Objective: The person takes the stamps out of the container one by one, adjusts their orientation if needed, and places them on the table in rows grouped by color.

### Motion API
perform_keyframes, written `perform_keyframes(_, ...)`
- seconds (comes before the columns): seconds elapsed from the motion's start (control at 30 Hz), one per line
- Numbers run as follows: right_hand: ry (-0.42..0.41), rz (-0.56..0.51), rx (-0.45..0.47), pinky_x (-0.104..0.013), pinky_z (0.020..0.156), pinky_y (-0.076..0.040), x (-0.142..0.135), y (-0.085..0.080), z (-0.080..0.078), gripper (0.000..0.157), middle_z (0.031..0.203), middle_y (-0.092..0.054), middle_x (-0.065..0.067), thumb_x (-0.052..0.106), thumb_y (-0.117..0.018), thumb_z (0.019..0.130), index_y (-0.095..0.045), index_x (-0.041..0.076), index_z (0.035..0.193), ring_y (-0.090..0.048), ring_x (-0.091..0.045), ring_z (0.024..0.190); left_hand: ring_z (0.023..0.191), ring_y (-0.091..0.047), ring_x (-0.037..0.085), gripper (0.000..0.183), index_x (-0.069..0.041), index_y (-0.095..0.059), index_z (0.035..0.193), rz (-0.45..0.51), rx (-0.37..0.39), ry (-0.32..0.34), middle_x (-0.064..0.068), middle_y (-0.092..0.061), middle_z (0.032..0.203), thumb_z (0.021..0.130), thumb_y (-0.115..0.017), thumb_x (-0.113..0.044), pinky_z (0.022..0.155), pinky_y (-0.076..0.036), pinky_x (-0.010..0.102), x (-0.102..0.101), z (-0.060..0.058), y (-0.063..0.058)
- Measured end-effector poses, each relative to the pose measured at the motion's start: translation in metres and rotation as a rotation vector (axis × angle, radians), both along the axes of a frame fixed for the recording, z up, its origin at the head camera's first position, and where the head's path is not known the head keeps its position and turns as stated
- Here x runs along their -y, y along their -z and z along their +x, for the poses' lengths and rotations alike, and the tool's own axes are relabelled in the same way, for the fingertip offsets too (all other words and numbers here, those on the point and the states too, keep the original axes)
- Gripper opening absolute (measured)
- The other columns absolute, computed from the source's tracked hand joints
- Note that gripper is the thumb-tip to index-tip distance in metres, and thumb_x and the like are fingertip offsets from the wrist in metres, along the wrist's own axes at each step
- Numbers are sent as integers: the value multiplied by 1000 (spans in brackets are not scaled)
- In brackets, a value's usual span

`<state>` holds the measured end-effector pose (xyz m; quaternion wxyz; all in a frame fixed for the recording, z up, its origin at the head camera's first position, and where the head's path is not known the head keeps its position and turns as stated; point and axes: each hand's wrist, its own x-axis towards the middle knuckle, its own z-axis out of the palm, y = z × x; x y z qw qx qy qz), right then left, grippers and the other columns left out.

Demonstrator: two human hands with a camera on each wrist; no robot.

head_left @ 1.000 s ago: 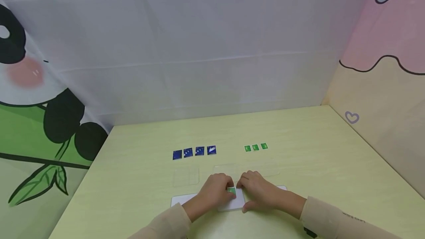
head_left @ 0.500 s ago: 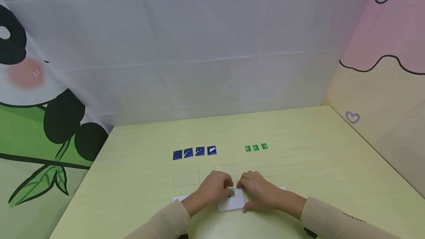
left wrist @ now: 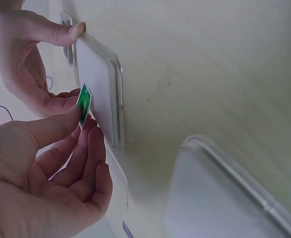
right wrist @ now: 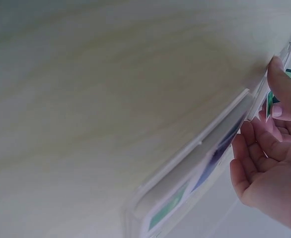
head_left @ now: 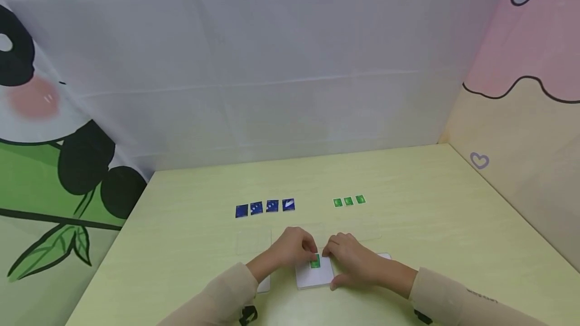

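My left hand [head_left: 292, 248] pinches a small green card [left wrist: 85, 105] with a white border between thumb and fingertips. The card overlaps the top of a white flat rectangular block with a clear edge [head_left: 314, 276], and in the left wrist view it stands tilted close over that white face. My right hand [head_left: 355, 260] holds this block at its right side, thumb [left wrist: 56, 32] at the near edge and fingers at the far edge. Part of the card is hidden behind my left thumb.
A similar white block [left wrist: 215, 198] lies to the left, partly under my left arm. Another at right carries a green card [right wrist: 168, 208] and a blue one [right wrist: 217, 153]. Farther back lie clear plastic covers [head_left: 254, 242], several blue cards [head_left: 257, 208] and three green cards [head_left: 348, 200].
My left hand has shifted slightly away from me, and more of the green card and the block's white face shows. My right hand has stayed in place.
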<state>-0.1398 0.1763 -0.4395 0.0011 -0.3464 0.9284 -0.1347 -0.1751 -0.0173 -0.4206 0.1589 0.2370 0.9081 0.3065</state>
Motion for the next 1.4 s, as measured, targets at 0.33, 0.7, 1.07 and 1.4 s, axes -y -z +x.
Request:
perform_keyframes(0.33,1,10,6,-28,87,-39,1,0,-2,56,101,-61,3,44,-82,69,-62,9,109,-46,-8,91,65,-52,11,5,-6,-74,78,-34,118,36,1,-66,69,82,-74,-10,61,-42,20,3,-13,-8)
perform_keyframes(0.7,3,15,14,-27,86,-39,1,3,-3,57,101,-61,4,45,-82,69,-62,10,109,-46,-8,92,65,-54,11,6,-6,-75,79,-54,189,72,4,-72,74,81,-75,-11,62,-43,20,4,-26,-10)
perform_keyframes(1.07,-6,14,-27,-29,84,-40,1,5,-4,56,99,-61,2,44,-83,68,-63,9,107,-47,-9,90,65,-53,11,7,-5,-75,82,-53,244,44,4,-71,74,83,-73,-11,60,-44,20,7,-36,-15)
perform_keyframes(1.4,19,23,4,-28,86,-40,2,4,-3,56,101,-62,3,44,-83,68,-64,9,108,-47,-9,92,66,-55,11,11,-6,-75,85,-45,237,44,2,-72,77,84,-73,-17,66,-46,25,9,-47,-22)
